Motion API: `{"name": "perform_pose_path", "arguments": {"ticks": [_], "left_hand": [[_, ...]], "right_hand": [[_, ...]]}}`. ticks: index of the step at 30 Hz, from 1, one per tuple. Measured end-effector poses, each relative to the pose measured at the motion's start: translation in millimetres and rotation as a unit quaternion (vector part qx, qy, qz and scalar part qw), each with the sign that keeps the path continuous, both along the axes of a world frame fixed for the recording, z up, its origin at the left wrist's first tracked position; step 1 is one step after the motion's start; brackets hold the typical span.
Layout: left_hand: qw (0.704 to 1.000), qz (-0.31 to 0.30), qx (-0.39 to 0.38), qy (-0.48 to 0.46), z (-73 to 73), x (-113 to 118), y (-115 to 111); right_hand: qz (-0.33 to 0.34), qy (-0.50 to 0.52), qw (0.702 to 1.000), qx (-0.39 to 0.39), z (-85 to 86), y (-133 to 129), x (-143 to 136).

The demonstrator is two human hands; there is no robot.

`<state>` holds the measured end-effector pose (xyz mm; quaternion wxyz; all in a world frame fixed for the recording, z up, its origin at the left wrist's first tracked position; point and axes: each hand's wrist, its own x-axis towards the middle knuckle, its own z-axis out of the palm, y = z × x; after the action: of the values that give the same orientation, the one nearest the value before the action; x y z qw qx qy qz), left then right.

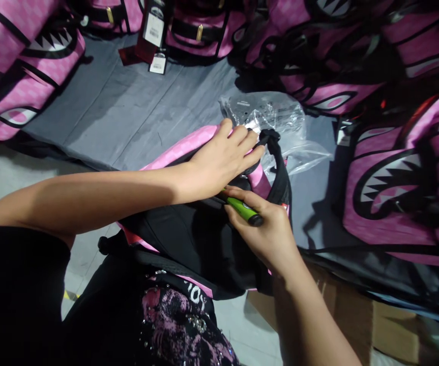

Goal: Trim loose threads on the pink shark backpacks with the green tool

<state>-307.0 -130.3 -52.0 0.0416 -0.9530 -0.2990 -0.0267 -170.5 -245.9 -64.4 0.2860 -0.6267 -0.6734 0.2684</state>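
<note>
The bag (173, 229) lies across the near edge of the worktop (105, 112), the left hand (229, 155) bent over it, seemingly to steady it, whether gripping I cannot tell, while the right hand (268, 229) grips a green tool (242, 209) just beside.

Barely any legible print
White lettering (195, 293) on the dark top (173, 317), lower centre, shows an O; upper-centre barcode tags (154, 28) and the clear plastic bag (280, 114) bear unreadable small print.
</note>
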Motion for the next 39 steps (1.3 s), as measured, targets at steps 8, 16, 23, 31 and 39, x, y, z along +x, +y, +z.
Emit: {"name": "perform_pose_path", "arguments": {"ticks": [8,16,23,31,39], "left_hand": [[1.000,0.000,-0.009,-0.011,0.2,0.1,-0.2],[1.000,0.005,0.004,-0.020,-4.3,0.8,0.1],[0.999,0.018,0.042,0.010,-2.6,0.3,-3.2],[1.000,0.017,0.017,0.008,-1.9,0.0,-2.7],[0.996,0.016,0.076,0.030,-5.3,1.3,-2.0]], "right_hand": [[-0.027,-0.040,0.998,0.045,-3.2,-7.4,-7.1],[-0.113,-0.006,0.993,0.045,-14.0,-11.8,-19.8],[-0.139,0.010,0.990,0.027,-15.4,-12.8,-20.1],[-0.129,0.017,0.990,0.045,-17.0,-11.7,-18.8],[-0.144,-0.033,0.988,0.039,-11.6,-13.5,-20.9]]}}
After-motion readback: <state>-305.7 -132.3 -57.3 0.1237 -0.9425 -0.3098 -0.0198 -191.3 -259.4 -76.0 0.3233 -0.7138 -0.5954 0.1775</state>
